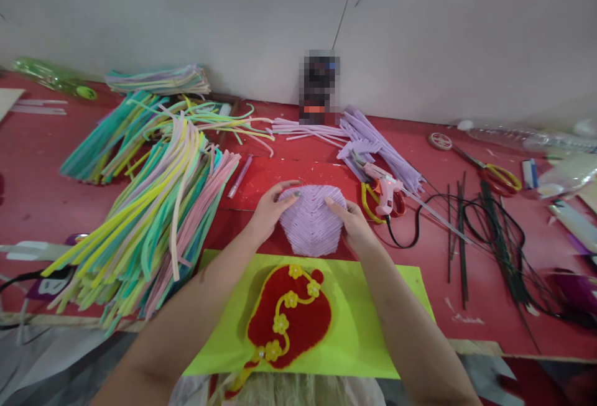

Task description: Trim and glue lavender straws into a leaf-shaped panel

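Observation:
Between my two hands is a lilac panel (313,222) made of pipe cleaners laid side by side in a V pattern. My left hand (276,207) grips its left edge, thumb on top. On the opposite edge my right hand (347,216) does the same, its fingers partly hidden behind the panel. Below it, a red fuzzy piece (298,316) with a yellow border and yellow flowers lies on a lime-green sheet (373,319). A pink glue gun (387,193) rests right of my hands, over red-and-yellow-handled scissors (372,204).
Bundles of coloured pipe cleaners (153,219) cover the left side. Lilac pipe cleaners (382,145) lie at the back. To the right are dark green stems (504,244), a black cable (415,232), more scissors (499,176) and a clear bottle (522,135). A green bottle (51,76) lies far left.

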The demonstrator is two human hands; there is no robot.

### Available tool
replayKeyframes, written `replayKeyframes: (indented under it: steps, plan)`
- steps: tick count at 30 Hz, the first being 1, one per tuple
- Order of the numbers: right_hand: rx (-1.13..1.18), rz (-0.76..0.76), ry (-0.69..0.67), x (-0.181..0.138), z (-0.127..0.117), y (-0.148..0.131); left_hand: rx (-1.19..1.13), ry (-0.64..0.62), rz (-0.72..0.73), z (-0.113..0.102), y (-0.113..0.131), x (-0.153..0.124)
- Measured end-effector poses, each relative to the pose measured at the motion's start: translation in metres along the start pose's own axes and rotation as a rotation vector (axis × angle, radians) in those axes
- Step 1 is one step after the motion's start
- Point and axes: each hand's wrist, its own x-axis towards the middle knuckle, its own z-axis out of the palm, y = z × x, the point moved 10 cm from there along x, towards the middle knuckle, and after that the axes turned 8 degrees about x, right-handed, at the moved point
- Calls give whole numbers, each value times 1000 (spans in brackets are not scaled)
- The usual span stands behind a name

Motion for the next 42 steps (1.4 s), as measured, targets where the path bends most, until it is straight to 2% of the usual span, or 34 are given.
replayKeyframes:
  steps: [14,21,26,31,42]
  plan:
    - [-17,23,-3,0,1,2,-4,-13,12,-2,-1,2]
    - [-92,-171,-15,3,-1,-16,-6,67,79,-14,3,3]
    - [-55,-283,118,6,-20,-27,-68,44,67,-9,1,6]
    - [0,-296,155,6,-25,-30,-98,28,-14,-4,-11,6]
    - [39,-292,126,5,-21,-28,-84,20,-50,-3,-12,4]
